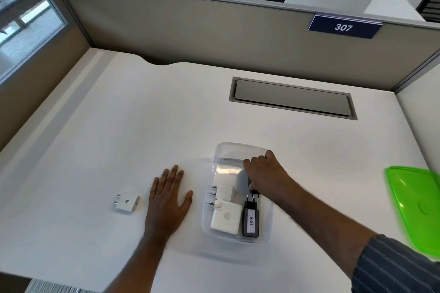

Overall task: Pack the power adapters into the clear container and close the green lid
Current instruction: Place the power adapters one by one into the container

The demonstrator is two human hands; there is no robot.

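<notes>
The clear container stands on the white desk in front of me. Inside it lie a large white adapter, a small white adapter and a black adapter labelled 026. My right hand reaches into the container, fingers closed on another black adapter, mostly hidden under the hand. My left hand lies flat on the desk just left of the container, fingers spread, holding nothing. One white adapter lies on the desk left of that hand. The green lid lies at the right edge.
A grey cable hatch is set into the desk behind the container. Beige partition walls close off the back and left, with a blue 307 sign at the top right.
</notes>
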